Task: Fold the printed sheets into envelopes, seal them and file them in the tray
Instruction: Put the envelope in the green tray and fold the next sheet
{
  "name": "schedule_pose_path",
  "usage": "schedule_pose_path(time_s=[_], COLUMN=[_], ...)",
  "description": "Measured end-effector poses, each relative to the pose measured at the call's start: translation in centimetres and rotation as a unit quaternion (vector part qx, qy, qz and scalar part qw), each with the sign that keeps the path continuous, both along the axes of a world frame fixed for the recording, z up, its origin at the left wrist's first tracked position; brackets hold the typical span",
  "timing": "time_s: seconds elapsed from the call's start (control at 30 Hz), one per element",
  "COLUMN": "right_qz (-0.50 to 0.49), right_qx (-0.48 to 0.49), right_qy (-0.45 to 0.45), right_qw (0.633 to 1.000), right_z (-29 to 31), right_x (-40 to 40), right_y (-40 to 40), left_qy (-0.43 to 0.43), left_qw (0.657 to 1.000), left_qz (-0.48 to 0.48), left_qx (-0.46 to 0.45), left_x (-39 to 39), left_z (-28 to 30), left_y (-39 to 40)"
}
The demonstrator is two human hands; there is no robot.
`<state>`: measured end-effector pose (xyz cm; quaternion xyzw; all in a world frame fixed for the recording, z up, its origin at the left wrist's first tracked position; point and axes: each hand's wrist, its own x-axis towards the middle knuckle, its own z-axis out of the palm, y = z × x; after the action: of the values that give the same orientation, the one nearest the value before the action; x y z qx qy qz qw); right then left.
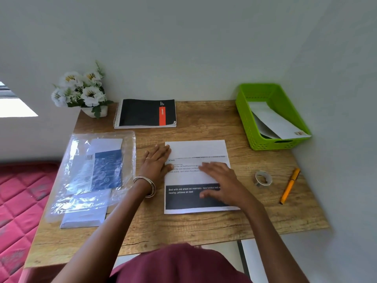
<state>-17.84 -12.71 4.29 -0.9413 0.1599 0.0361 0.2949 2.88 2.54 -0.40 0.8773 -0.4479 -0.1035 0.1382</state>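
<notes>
Paper first: the sheet lies flat at the middle of the table, its far edge folded toward me so a blank white flap covers the top of the print. A dark block with white text sits at the sheet's near end. My left hand rests flat on the sheet's left edge, fingers stretched toward the fold, gripping nothing. My right hand lies spread and flat on the sheet's right half, palm down, also holding nothing; it partly covers the dark block.

Right of the sheet, well apart from it, stands the green tray at the table's far right corner, with white envelopes leaning inside. Nearer me, right of the sheet, sit a tape roll and, just beyond it, an orange pen. Left of the sheet lies a clear plastic pack holding blue and white paper. Beyond the sheet, against the wall, lies a black notebook, with white flowers to its left.
</notes>
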Motion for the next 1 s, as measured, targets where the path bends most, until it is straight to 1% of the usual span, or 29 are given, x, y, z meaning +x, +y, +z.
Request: schedule_pose_path(time_s=[0.1,0.2,0.3,0.4,0.47,0.53,0.6,0.63,0.7,0.83,0.93,1.0], right_qz=[0.066,0.082,0.083,0.054,0.041,0.053,0.087,0.107,0.137,0.121,0.085,0.053], right_qx=[-0.062,-0.141,-0.176,-0.2,-0.195,-0.17,-0.177,-0.188,-0.204,-0.232,-0.228,-0.239], right_qy=[0.02,0.016,-0.02,-0.083,-0.107,-0.064,0.0,0.015,0.014,-0.045,-0.099,-0.145], right_qw=[0.996,0.986,0.981,0.975,0.974,0.982,0.98,0.976,0.969,0.964,0.965,0.959], right_z=[-0.3,-1.0,-1.0,-0.2,0.6,1.3,1.2,0.8,0.1,-0.3,0.3,0.9], right_x=[-1.8,-2.8,-2.9,-2.7,-2.3,-1.8,-1.4,-1.2,-1.2,-1.5,-1.4,-1.0], right_y=[1.6,2.2,2.5,2.8,2.5,2.2,2.3,2.6,3.2,3.3,3.4,3.4], left_qy=[-0.009,-0.005,-0.004,0.002,0.012,0.024,0.032,0.035,0.041,0.052,0.056,0.066], left_qw=[1.0,1.0,1.0,1.0,1.0,1.0,0.999,0.999,0.999,0.999,0.998,0.998], left_qz=[-0.001,-0.002,-0.004,-0.004,0.001,0.005,0.006,0.007,0.005,-0.008,-0.009,-0.008], left_qx=[0.008,0.006,0.002,-0.004,-0.011,-0.018,-0.021,-0.022,-0.02,-0.01,-0.013,-0.024], left_x=[0.0,-0.1,0.0,-0.1,-0.1,0.0,0.1,0.2,0.3,0.5,0.7,0.7], left_z=[-0.1,0.0,0.0,0.1,0.3,0.3,0.3,0.3,0.4,0.4,0.3,0.2], left_y=[-0.1,-0.1,0.0,0.1,0.1,0.0,0.0,0.0,0.1,0.1,0.1,0.1])
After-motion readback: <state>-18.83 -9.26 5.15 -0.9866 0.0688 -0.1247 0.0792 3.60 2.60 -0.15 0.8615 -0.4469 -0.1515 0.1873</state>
